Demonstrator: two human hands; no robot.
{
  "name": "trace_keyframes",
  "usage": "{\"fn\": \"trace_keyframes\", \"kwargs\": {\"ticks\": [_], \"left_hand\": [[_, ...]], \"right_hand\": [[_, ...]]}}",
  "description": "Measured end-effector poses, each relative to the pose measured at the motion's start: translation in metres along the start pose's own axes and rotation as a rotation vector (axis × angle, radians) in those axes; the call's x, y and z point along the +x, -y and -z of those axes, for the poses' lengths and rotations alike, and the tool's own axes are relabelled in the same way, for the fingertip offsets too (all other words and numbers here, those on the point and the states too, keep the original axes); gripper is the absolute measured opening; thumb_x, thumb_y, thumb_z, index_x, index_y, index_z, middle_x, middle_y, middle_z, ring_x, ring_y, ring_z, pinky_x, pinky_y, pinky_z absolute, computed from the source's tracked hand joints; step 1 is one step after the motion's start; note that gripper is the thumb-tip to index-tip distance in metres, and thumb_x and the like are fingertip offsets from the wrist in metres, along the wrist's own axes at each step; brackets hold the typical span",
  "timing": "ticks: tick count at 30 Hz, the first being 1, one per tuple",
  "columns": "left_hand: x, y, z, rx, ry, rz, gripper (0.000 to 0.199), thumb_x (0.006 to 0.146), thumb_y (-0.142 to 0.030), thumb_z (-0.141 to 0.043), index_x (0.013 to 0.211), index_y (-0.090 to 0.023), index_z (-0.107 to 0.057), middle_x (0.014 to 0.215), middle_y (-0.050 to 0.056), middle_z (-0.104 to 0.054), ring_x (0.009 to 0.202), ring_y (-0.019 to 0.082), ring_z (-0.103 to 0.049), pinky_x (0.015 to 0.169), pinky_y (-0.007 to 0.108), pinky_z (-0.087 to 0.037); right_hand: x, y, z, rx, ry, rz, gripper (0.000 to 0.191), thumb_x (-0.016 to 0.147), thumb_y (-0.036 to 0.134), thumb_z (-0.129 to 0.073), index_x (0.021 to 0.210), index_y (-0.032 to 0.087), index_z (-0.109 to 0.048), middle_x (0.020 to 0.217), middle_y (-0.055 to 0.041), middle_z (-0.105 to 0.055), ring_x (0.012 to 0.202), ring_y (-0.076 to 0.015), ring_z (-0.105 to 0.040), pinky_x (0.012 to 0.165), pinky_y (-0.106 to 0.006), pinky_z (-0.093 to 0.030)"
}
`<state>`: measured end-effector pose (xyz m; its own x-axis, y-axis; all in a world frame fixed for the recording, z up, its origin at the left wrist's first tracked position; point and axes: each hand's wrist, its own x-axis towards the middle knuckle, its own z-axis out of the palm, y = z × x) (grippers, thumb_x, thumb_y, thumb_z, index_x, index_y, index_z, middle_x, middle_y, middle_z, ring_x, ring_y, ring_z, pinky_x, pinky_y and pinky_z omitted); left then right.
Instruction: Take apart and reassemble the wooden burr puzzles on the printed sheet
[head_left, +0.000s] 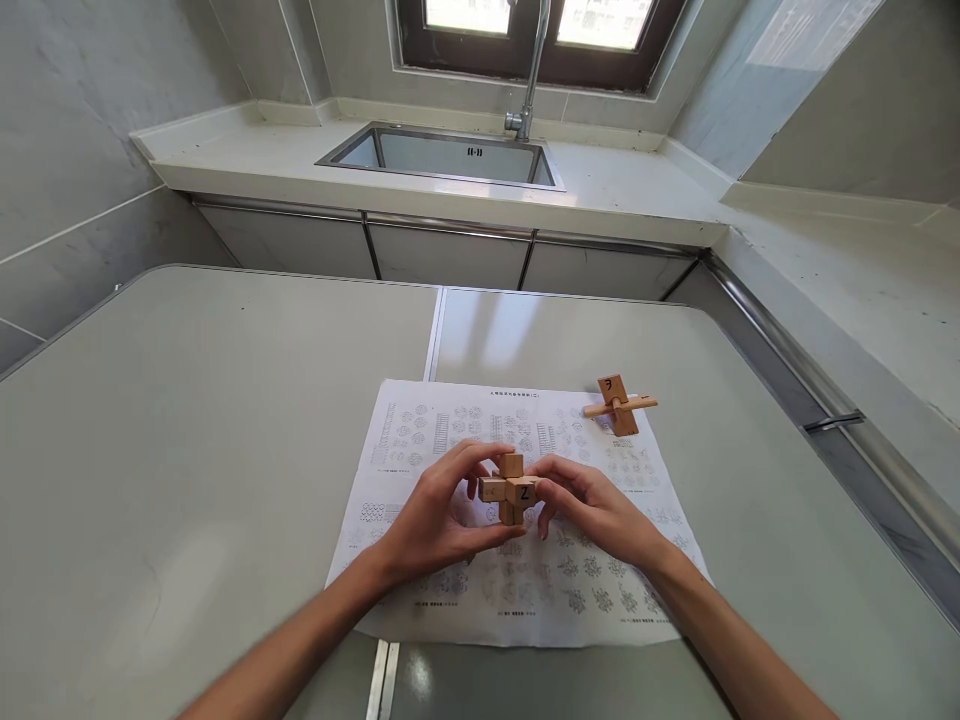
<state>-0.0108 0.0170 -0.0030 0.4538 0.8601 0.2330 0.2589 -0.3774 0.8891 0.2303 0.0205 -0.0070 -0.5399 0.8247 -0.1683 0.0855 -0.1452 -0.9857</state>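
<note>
Between my two hands is a small wooden interlocking puzzle (507, 490) of crossed blocks, one face marked with a black "Z". My left hand (450, 510) grips it from top and bottom, fingers on the upper block and thumb under the lower end. On the other side my right hand (589, 505) pinches the right-hand block with thumb and fingertips. Below the hands lies a printed sheet (420, 620) with rows of small puzzle diagrams. A second wooden puzzle (618, 405), made of flat plates and a thin crosspiece, rests at the sheet's upper right corner.
The sheet lies on a pale folding table (150, 480) with a seam down its middle. Beyond the table's far edge, a counter (247, 165) holds a sink (450, 150) and a tall faucet (532, 80). Another counter (862, 270) runs along the right.
</note>
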Motion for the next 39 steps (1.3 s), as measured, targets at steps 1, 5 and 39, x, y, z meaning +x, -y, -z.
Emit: {"fn": "trace_keyframes", "kwargs": {"ticks": [1,5,39], "left_hand": [[0.000,0.000,0.000,-0.002,0.000,-0.008,0.068,0.081,-0.023,-0.090,0.139,-0.031,-0.055,0.120,0.003,-0.067,0.093,0.018,-0.064,0.080,0.032,-0.053],[0.000,-0.002,0.001,-0.005,0.008,-0.009,0.069,0.082,-0.022,-0.088,0.141,-0.032,-0.054,0.122,0.004,-0.066,0.095,0.018,-0.063,0.081,0.032,-0.053],[0.004,-0.006,0.003,-0.052,0.022,0.217,0.049,0.090,-0.043,-0.081,0.130,-0.024,-0.060,0.095,0.001,-0.066,0.080,0.016,-0.064,0.070,0.029,-0.053]], "right_hand": [[0.000,0.000,0.000,-0.013,-0.005,-0.005,0.039,0.104,0.058,-0.058,0.110,0.020,-0.067,0.099,-0.0056,-0.073,0.071,-0.0169,-0.073,0.072,-0.034,-0.063],[0.000,0.002,0.000,-0.017,-0.021,-0.018,0.038,0.103,0.058,-0.061,0.109,0.022,-0.068,0.099,-0.0061,-0.075,0.070,-0.0179,-0.073,0.071,-0.034,-0.062],[0.013,-0.024,0.032,0.874,-0.327,-0.152,0.025,0.091,0.038,-0.082,0.092,0.021,-0.063,0.071,0.0032,-0.058,0.049,-0.0066,-0.049,0.036,-0.010,-0.048]]}}
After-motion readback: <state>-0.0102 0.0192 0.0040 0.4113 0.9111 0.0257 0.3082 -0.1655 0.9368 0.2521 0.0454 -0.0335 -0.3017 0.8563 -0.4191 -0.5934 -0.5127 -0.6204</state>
